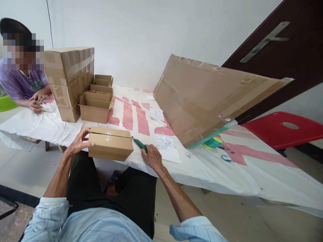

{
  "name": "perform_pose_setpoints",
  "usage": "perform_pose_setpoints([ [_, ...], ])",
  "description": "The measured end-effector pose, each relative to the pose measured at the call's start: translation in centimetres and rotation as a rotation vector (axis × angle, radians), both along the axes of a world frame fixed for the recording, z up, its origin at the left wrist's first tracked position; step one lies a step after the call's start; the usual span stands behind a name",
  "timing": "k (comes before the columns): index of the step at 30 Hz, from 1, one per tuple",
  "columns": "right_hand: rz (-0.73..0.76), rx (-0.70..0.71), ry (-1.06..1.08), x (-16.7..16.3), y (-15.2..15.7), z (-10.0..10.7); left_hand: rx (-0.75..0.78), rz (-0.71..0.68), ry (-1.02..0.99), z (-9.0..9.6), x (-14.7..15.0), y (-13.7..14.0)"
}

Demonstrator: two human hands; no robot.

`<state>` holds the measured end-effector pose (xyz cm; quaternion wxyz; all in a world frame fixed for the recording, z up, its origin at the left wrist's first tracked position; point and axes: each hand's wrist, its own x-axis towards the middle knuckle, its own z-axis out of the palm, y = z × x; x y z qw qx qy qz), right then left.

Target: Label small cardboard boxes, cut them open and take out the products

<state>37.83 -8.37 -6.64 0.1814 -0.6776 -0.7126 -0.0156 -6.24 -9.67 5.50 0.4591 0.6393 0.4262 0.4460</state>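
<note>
A closed cardboard box (110, 144) sits at the near edge of the table, its two top flaps meeting in a dark seam. My left hand (81, 142) grips the box's left end, thumb along the near side and fingers at the top corner. In my right hand (152, 156) is a green utility knife (139, 144), its tip pointing toward the right end of the box seam. The tip appears close to the box; whether it touches I cannot tell. Beside the right hand lies a white sheet (166, 148) with small pieces on it.
Several open cardboard boxes (94, 111) stand behind, next to a stack of taped cartons (69, 84). A large cardboard panel (209, 97) leans to the right, with a tape roll (213, 143) near its foot. Far left sits a person (25, 80); a red stool (285, 129) stands right.
</note>
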Motion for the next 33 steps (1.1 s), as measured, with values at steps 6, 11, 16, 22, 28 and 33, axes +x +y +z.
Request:
perform_pose_setpoints([
  [6,-0.046,0.031,0.302,-0.7,0.0,1.0,0.004,0.019,-0.038,0.0,0.9,-0.1],
  [11,-0.114,0.114,0.458,-0.3,0.3,3.0,-0.011,0.025,-0.073,-0.2,1.5,-0.3],
  [16,0.039,0.263,0.739,-1.8,-0.1,9.3,0.002,0.027,-0.049,-0.4,1.7,-0.7],
  [22,0.445,0.056,0.717,-6.6,-1.0,17.0,0.011,0.033,-0.029,-0.3,2.3,-1.1],
  [28,0.583,-0.057,0.637,-8.6,-0.9,19.0,0.026,0.035,-0.011,-0.3,2.4,-1.5],
  [33,0.616,-0.049,0.527,-9.3,-0.8,20.0,0.03,0.037,0.01,-0.5,2.4,-1.5],
])
